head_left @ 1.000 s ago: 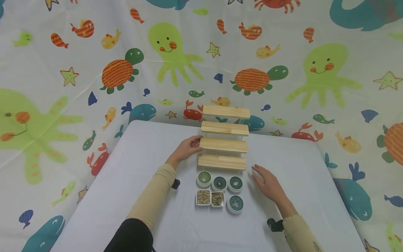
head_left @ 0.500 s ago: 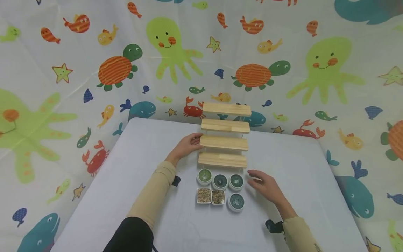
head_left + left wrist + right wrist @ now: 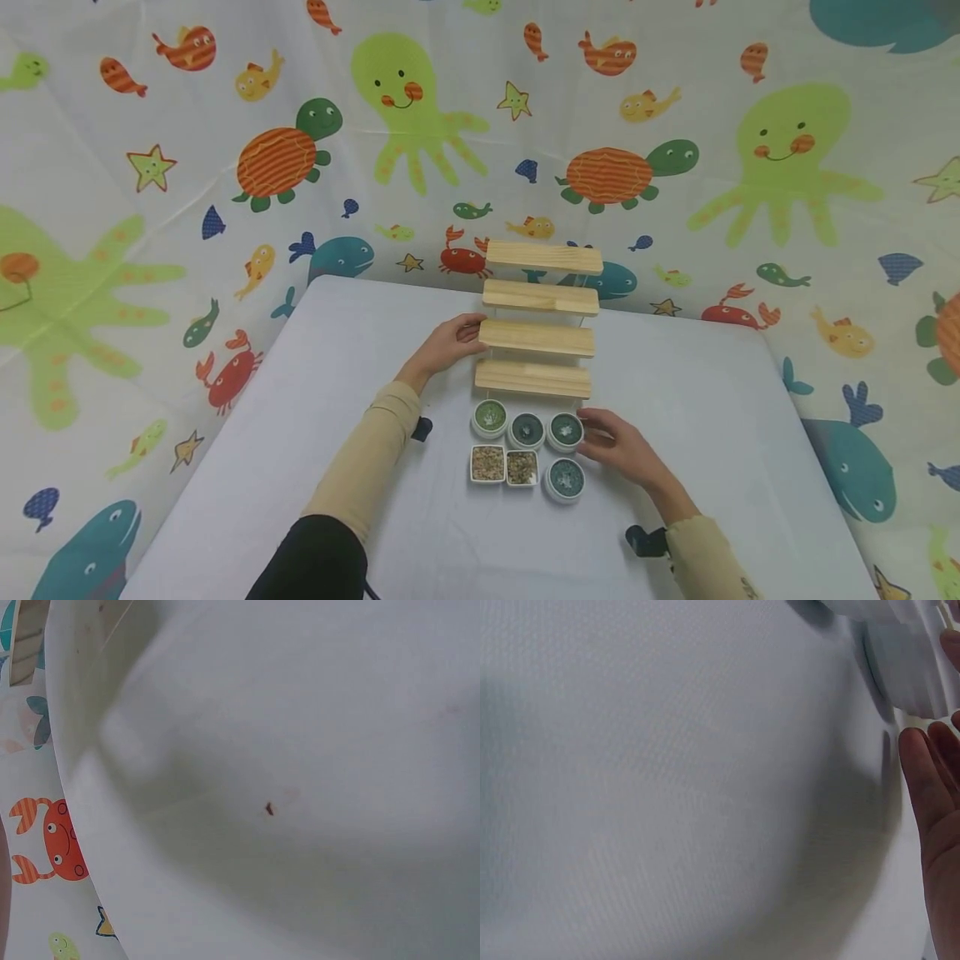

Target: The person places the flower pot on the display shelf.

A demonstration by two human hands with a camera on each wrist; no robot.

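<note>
A stand with several pale wooden shelves rises at the back middle of the table. My left hand holds the left end of its second-lowest shelf, fingers above and thumb below. In the left wrist view, only a piece of wooden board shows at the upper left. My right hand is at the right side of a round white jar with dark green contents, its thumb and fingers spread around the rim. In the right wrist view, the fingertips are right beside the white jar wall.
Left of that jar stand another dark green jar and a lighter green one. A further jar is in front. Two square white dishes of brown grains sit beside it. A printed sea-animal cloth hangs behind the white table.
My right hand has moved left, from apart beside the stand to the rim of the right-hand jar. My left hand has stayed at the shelf end. The head view has tilted slightly.
</note>
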